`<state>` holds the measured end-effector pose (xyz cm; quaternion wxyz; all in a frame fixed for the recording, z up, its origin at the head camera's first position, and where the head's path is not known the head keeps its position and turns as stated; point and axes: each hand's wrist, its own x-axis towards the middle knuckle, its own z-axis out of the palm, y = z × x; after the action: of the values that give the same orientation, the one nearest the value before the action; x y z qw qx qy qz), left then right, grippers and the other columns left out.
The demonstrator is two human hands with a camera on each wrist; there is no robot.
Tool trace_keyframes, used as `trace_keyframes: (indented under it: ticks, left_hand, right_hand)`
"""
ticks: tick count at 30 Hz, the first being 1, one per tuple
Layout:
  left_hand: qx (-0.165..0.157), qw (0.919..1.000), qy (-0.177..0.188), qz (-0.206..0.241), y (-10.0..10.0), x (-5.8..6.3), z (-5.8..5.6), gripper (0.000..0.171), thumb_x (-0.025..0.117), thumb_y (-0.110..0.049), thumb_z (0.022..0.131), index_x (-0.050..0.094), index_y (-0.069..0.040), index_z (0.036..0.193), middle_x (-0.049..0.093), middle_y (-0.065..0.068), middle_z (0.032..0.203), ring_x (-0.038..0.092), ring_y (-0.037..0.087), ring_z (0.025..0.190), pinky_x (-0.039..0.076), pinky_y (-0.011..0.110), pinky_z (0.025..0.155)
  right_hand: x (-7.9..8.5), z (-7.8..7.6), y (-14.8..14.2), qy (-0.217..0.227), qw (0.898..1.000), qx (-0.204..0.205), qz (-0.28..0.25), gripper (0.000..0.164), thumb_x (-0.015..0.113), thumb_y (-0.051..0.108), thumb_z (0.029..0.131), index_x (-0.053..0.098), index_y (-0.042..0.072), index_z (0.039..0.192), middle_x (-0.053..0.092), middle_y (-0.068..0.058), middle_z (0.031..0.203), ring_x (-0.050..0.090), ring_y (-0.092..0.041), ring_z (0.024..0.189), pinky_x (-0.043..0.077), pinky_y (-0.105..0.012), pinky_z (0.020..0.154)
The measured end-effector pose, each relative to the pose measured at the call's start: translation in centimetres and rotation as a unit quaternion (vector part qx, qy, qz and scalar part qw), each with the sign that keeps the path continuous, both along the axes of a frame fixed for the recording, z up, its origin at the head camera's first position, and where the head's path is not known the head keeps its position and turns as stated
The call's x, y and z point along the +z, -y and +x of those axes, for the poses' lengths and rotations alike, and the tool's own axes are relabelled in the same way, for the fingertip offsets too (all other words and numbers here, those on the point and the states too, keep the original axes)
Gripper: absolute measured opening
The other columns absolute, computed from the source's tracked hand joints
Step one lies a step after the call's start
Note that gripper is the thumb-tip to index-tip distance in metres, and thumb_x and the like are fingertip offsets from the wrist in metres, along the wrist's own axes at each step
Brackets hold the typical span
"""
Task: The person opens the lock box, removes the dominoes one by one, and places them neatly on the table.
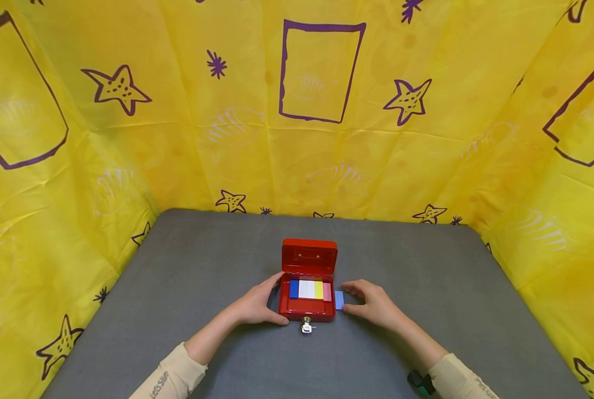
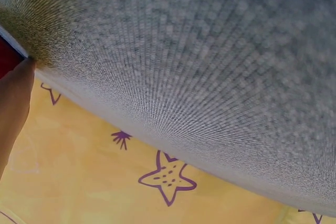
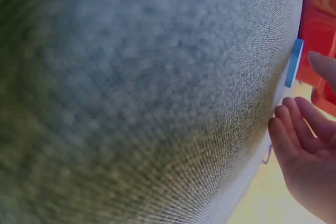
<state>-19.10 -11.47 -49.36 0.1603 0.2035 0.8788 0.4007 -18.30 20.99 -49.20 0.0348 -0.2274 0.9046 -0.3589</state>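
Nearest you: your 2 light sleeves, left [image 1: 174, 374] and right [image 1: 458, 379], plus a dark band [image 1: 420, 382] at the right wrist. Silver key [image 1: 306, 327] sits at the front of the red box [image 1: 297, 306], which stands between your hands.

Your left hand [image 1: 255, 303] grips the box at its left side: thumb at the front corner, fingers towards the rear, spread about as wide as the box is deep.

Your right hand [image 1: 375, 303] is part-way open, thumb and fingers apart, fingers softly bent; it has hold of nothing. Thumb is just beside the light blue block [image 1: 339, 300], which is next to the box's right wall.

Inside the box, 1 row, left to right: dark blue block [image 1: 294, 289], 2 white blocks [image 1: 303, 289], yellow block [image 1: 319, 290], pink block [image 1: 327, 292]. Bare red floor in front of them.

Lid [image 1: 309, 259] is up at the rear. Beyond: grey table [image 1: 217, 238], then yellow cloth [image 1: 192, 155] with purple starfish.
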Motion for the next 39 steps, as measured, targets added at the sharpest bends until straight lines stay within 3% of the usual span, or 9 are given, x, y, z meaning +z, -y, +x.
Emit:
trace_keyframes:
  ticks: [12,17,20,27,32,39]
  left_hand:
    - [0.0,1.0,0.008,0.001,0.0,0.0,0.0,0.105,0.087,-0.033,0.069,0.027,-0.008,0.152,0.04,0.013,0.149,0.039,0.033,0.133,0.033,0.059,0.106]
    - [0.001,1.0,0.007,0.0,0.0,0.0,0.0,0.105,0.087,-0.033,0.069,0.026,-0.009,0.152,0.04,0.012,0.149,0.038,0.032,0.133,0.033,0.059,0.106]
    - [0.0,1.0,0.006,-0.001,0.0,0.0,0.0,0.105,0.087,-0.032,0.07,0.026,-0.009,0.152,0.039,0.012,0.149,0.038,0.032,0.134,0.033,0.059,0.107]
    - [-0.001,1.0,0.007,0.002,0.0,0.0,0.0,0.105,0.087,-0.033,0.069,0.026,-0.009,0.152,0.039,0.013,0.149,0.038,0.033,0.133,0.033,0.06,0.106]
    - [0.001,1.0,0.005,0.0,0.1,0.0,0.0,0.105,0.087,-0.033,0.069,0.027,-0.009,0.152,0.04,0.013,0.149,0.038,0.033,0.133,0.034,0.06,0.105]
    - [0.002,1.0,0.003,-0.003,0.1,0.1,0.0,0.105,0.087,-0.033,0.069,0.027,-0.009,0.152,0.04,0.012,0.149,0.039,0.032,0.133,0.034,0.059,0.106]
  right_hand:
    - [-0.1,-0.6,-0.7,0.087,0.992,-0.057,-0.077,0.046,0.077,0.02,0.084,0.063,0.003,0.124,0.066,-0.01,0.118,0.061,-0.026,0.103,0.053,-0.04,0.09]
    - [0.2,-0.6,-0.7,0.115,0.985,-0.079,-0.105,0.044,0.075,0.018,0.086,0.062,0.003,0.125,0.065,-0.012,0.118,0.061,-0.026,0.104,0.053,-0.032,0.086]
    - [0.2,-0.7,-0.7,0.129,0.98,-0.091,-0.121,0.043,0.074,0.015,0.087,0.061,0.001,0.126,0.065,-0.014,0.119,0.061,-0.027,0.104,0.053,-0.028,0.084]
    - [0.8,-0.7,-0.2,0.174,0.962,-0.13,-0.167,0.042,0.069,0.008,0.089,0.058,-0.003,0.128,0.063,-0.018,0.12,0.06,-0.028,0.103,0.054,-0.034,0.086]
    - [1.2,-0.5,0.0,0.19,0.95,-0.122,-0.214,0.044,0.07,0.011,0.089,0.057,-0.003,0.129,0.063,-0.018,0.119,0.062,-0.024,0.102,0.053,-0.025,0.083]
    - [1.3,-0.4,0.1,0.204,0.942,-0.109,-0.244,0.046,0.069,0.011,0.09,0.055,-0.005,0.13,0.06,-0.023,0.122,0.062,-0.025,0.102,0.053,-0.024,0.085]
